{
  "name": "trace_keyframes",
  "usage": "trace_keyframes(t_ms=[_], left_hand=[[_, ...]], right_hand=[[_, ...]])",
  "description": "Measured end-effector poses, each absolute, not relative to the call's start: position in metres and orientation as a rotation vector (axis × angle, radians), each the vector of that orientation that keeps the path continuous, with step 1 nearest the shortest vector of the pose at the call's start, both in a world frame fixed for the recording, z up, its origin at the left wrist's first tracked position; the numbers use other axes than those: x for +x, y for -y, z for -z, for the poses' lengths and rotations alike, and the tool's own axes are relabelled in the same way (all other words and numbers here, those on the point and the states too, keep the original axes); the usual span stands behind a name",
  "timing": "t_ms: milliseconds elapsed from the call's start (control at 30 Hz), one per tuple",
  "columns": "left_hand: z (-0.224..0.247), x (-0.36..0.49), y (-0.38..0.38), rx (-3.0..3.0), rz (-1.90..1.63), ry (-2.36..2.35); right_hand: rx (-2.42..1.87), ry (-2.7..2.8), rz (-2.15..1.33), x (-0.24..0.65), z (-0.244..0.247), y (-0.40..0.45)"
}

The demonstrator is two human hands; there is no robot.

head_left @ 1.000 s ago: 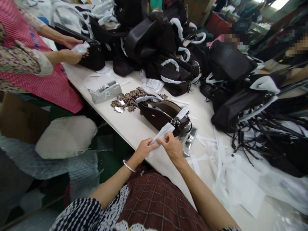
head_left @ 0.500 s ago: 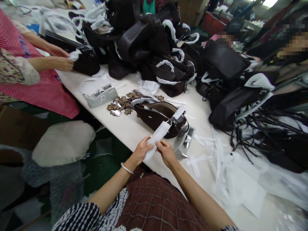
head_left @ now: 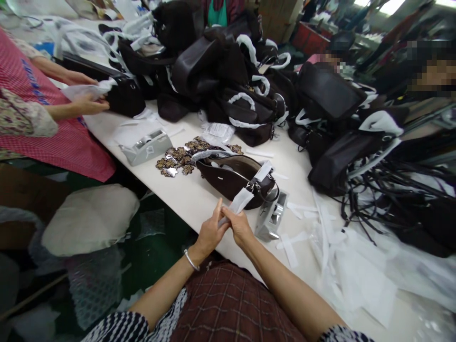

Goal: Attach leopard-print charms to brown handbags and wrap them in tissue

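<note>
A dark brown handbag (head_left: pixel 224 183) stands open on the table in front of me, its light brown lining showing. From its right end a strap wrapped in white paper (head_left: pixel 242 200) runs toward me. My left hand (head_left: pixel 211 232) and my right hand (head_left: pixel 239 224) meet at the near end of this strap, both closed on the paper wrap. A grey tape dispenser (head_left: pixel 272 216) stands just right of the bag. Beyond the bag's left end lie flower-shaped tags (head_left: pixel 180 159), several of them gold and dark.
A heap of dark bags (head_left: pixel 213 71) fills the table's far side. Another tape dispenser (head_left: pixel 149 147) stands at the left. A person's hands (head_left: pixel 89 97) hold white paper at a dark bag. White paper (head_left: pixel 370 275) and thin black straps (head_left: pixel 374 204) lie right; a cushioned stool (head_left: pixel 92 218) is lower left.
My hands have come together around the strap's near end, and the white paper there now looks narrower. At the left, the other person's hands have shifted, with more white paper showing.
</note>
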State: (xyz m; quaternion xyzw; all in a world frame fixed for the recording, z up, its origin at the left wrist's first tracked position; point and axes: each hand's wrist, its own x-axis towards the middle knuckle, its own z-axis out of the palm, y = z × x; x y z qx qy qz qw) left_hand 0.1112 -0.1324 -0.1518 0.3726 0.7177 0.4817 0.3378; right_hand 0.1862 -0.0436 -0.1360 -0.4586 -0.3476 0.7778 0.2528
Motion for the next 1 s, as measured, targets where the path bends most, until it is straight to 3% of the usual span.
trace_keyframes(t_ms=[233,400,767,1000], left_hand=[[0.154,0.099,0.129,0.639,-1.439,-1.437],[0.164,0.100,0.130,0.358,-1.407,-1.068],[0.168,0.089,0.125,0.192,-1.298,-0.875],[0.166,0.095,0.121,0.232,-1.294,-0.881]], right_hand=[[-0.978,0.926,-2.392,0.225,0.132,0.024],[-1.037,0.750,-2.144,0.225,0.136,0.001],[-1.140,0.515,-2.360,0.235,0.142,0.001],[-1.216,0.684,-2.262,0.215,0.141,-0.003]])
